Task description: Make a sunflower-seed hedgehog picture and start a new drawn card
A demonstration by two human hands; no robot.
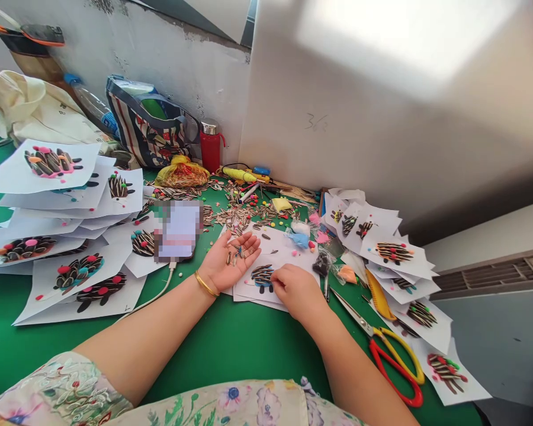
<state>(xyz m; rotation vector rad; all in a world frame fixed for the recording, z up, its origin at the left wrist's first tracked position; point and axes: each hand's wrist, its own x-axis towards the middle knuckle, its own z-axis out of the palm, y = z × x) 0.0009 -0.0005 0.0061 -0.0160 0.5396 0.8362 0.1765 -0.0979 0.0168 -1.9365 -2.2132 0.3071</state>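
Note:
My left hand [235,260] is palm up with its fingers slightly curled, and several striped sunflower seeds [234,255] lie in it. Beside it, my right hand [298,290] is closed in a pinch at the edge of a seed picture [262,274] on white paper [249,290]. Rows of sunflower seeds cover the picture's body, with a bit of blue and dark feet showing below. Whatever the right fingertips hold is hidden. Just above the picture, a loose seed [265,236] rests on the paper. Blue clay [298,239] and a bag of black clay [322,262] sit close by.
Stacked seed pictures stand left [71,213] and right [388,251]. A phone [178,231] with a white cable [169,278] is left of my hands. Open scissors [368,328] lie right, near a yellow-handled tool [379,296]. Behind are scattered seeds [240,216] and a red flask [210,148].

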